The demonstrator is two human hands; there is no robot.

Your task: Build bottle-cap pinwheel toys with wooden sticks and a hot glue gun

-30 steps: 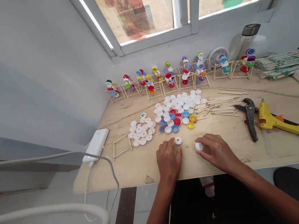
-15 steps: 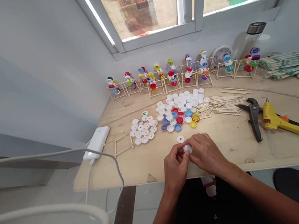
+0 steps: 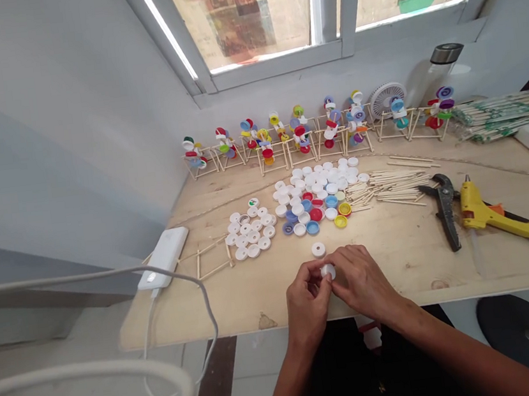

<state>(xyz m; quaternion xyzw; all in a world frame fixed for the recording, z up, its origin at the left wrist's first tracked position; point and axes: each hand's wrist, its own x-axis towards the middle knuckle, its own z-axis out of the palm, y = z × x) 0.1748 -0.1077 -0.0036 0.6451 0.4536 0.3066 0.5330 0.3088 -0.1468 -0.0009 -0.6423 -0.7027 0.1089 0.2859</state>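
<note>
Now both hands are together above the pale plywood table point(image 3: 219, 300). The left hand point(image 3: 308, 305) and the right hand point(image 3: 364, 280) pinch a small round white plastic bottle cap point(image 3: 328, 272) between them, at their fingertips. Another flat white plastic cap with a centre hole point(image 3: 318, 250) lies just beyond, a little nearer to the left hand.

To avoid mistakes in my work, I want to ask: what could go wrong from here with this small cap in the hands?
The small white bottle cap pinched between the left hand and right hand might slip and roll off the nearby plywood table edge. The loose white cap just beyond could get knocked into the cap pile.
</note>
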